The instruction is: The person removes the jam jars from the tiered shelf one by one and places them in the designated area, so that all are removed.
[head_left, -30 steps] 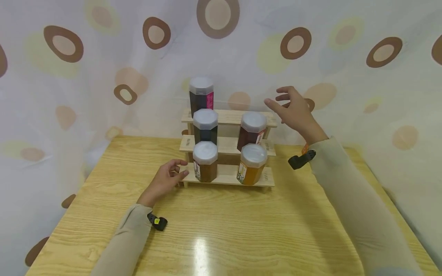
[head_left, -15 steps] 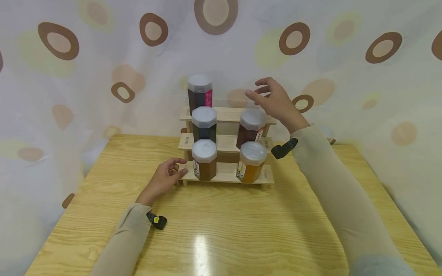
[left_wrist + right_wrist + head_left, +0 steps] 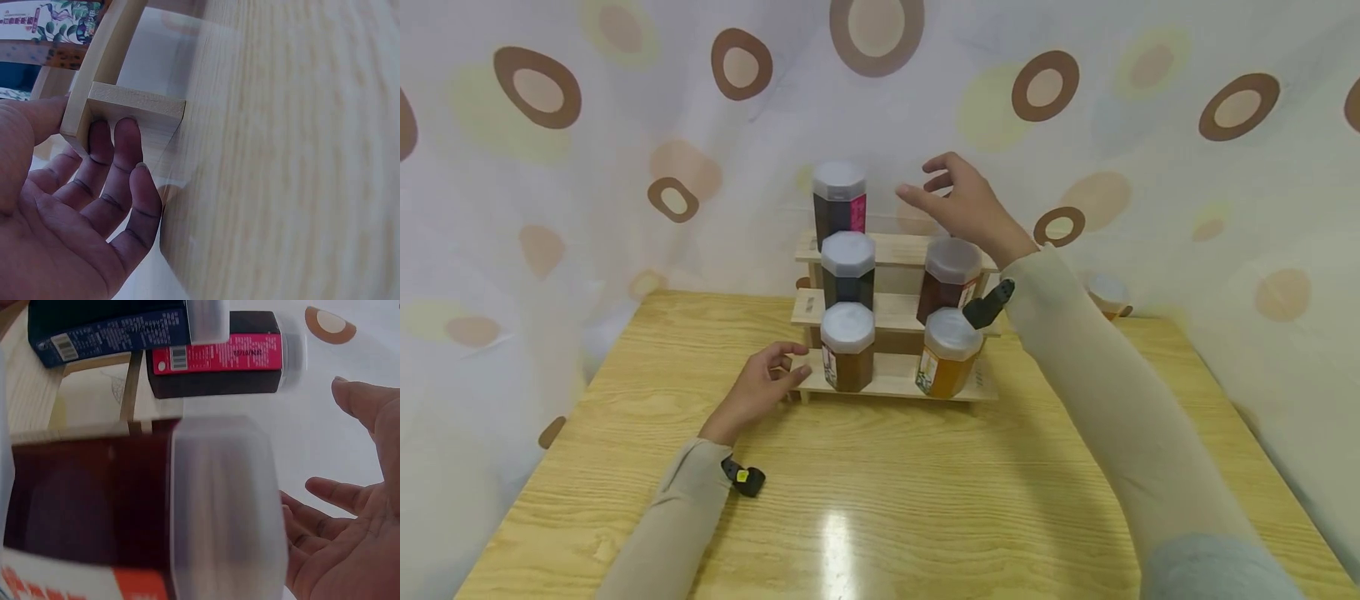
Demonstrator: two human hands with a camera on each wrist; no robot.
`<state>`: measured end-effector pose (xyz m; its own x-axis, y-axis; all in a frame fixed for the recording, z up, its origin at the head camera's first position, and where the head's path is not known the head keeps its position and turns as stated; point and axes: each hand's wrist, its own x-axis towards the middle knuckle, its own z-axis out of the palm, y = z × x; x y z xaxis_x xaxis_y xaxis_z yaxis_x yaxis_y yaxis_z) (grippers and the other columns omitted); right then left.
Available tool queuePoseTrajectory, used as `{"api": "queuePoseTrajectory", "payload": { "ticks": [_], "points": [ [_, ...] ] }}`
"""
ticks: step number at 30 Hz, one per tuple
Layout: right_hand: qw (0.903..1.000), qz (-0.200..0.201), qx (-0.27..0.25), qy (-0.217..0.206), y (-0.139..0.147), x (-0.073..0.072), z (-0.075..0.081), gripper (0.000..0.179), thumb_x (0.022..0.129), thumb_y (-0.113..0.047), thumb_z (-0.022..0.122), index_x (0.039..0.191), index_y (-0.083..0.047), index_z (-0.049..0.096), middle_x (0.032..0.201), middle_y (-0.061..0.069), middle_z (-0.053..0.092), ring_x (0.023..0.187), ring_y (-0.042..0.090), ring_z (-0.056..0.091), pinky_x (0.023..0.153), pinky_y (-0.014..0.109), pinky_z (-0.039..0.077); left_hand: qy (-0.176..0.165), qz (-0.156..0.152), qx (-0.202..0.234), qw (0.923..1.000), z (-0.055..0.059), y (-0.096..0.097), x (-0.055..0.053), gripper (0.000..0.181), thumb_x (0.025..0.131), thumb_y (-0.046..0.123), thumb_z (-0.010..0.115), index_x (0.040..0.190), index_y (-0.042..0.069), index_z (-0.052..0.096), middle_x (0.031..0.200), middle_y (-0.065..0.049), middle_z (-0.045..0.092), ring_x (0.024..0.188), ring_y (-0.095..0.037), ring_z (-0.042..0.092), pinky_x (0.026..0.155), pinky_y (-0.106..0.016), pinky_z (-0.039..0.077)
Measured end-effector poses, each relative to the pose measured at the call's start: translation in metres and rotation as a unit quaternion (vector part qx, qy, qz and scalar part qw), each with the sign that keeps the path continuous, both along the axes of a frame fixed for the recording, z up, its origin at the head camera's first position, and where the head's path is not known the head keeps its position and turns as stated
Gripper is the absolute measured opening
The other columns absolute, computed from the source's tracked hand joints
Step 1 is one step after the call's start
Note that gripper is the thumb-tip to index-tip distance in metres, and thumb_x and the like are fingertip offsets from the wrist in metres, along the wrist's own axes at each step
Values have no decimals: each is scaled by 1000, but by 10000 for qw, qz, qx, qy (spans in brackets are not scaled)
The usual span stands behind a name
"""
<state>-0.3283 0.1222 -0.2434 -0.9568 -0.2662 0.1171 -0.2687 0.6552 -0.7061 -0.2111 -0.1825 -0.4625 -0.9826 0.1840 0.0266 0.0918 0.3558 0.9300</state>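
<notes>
A three-tier wooden shelf rack (image 3: 895, 375) stands on the table with lidded jars on its steps. My left hand (image 3: 760, 387) holds the left end of its lowest step; in the left wrist view the thumb lies over the board and curled fingers (image 3: 128, 147) reach beneath it. My right hand (image 3: 966, 204) hovers over the top step's right part, fingers spread and holding nothing. To its left stands a dark jar with a pink label (image 3: 839, 218). Below the hand is a dark red jar (image 3: 936, 292), large in the right wrist view.
A dark jar (image 3: 847, 287) fills the middle step's left side. The bottom step bears a brown jar (image 3: 853, 371) and an amber jar (image 3: 955, 379). Another jar (image 3: 1107, 292) shows partly behind my right sleeve. A patterned cloth (image 3: 760, 150) hangs behind the table (image 3: 850, 483).
My right hand has moved left and slightly up, from beyond the rack's right end to over the top step. The jar behind my right sleeve has come into sight. My left hand stays put.
</notes>
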Motion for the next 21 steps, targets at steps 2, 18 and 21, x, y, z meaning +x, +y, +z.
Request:
{"api": "queuePoseTrajectory", "payload": {
  "ticks": [2, 18, 21],
  "points": [
    [10000, 27, -4, -50, -7, 0, 0, 80, 96, -59, 64, 155, -12, 37, 149, 14, 49, 135, 30, 50, 106, 48, 46, -4, -9, 27, 10000, -1, 0, -1, 40, 103, 17, 68, 138, 0, 57, 103, -12, 60, 86, -24, 60, 73, -34, 51],
    [9969, 343, -406, -572, -55, -5, -8, 83, 95, -53, 72, 156, -15, 32, 146, 13, 51, 120, 26, 58, 77, 38, 59, -14, 27, -49, 10000, -4, 0, 2, 36, 102, 16, 69, 133, 1, 60, 101, -12, 59, 83, -24, 58, 71, -31, 50],
    [9955, 369, -455, -740, -62, -9, -7, 83, 95, -52, 72, 157, -15, 30, 144, 13, 52, 116, 26, 61, 76, 39, 60, 14, -4, 9, 10000, -2, 0, 1, 36, 102, 16, 68, 134, 1, 60, 100, -13, 59, 82, -26, 59, 68, -31, 50]
  ]
}}
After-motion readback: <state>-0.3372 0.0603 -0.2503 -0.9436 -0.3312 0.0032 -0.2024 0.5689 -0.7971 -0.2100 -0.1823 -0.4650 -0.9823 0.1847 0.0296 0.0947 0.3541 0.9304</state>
